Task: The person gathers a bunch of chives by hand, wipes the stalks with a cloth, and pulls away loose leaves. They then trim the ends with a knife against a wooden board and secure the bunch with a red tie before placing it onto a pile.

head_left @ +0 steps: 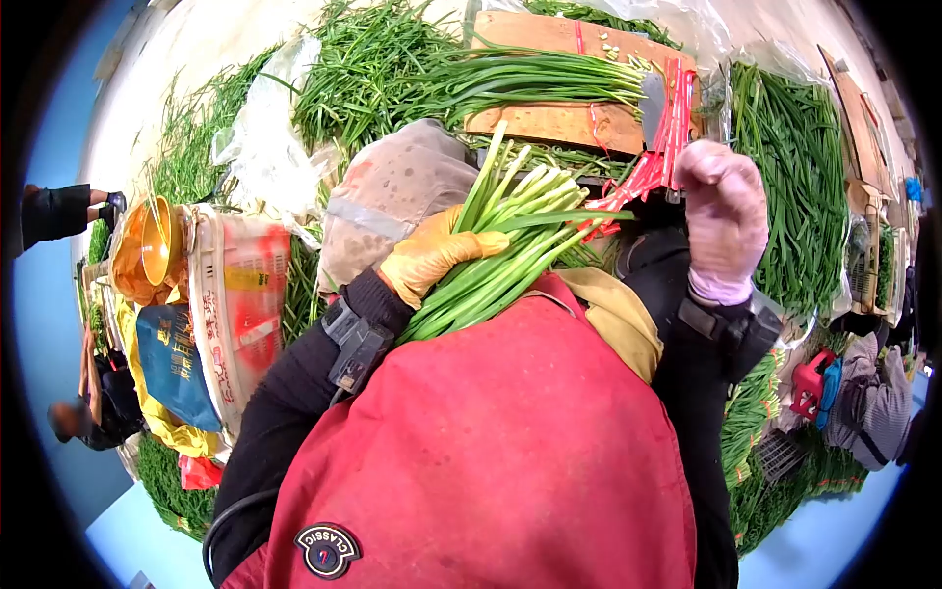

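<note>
My left hand (437, 257), in a yellow glove, is wrapped round a bunch of garlic chives (525, 211) in front of the red apron (491, 442). The pale stem ends point up and away from me. In a pink glove, my right hand (726, 221) is raised on the right with its fingers curled in; whether anything is inside them is hidden. Just left of it hang red tie strips (672, 128), some trailing down towards the bunch. Beyond, more chives (559, 79) lie across a wooden board (549, 123), beside a grey metal blade (652, 110).
Loose chives (368, 74) are heaped at the back left, with more chives (785, 167) on the right. A stained grey cloth (392, 187) covers something near my left hand. Left stands a white crate (211, 324) with an orange bowl (160, 240). Other people (98, 402) are at far left.
</note>
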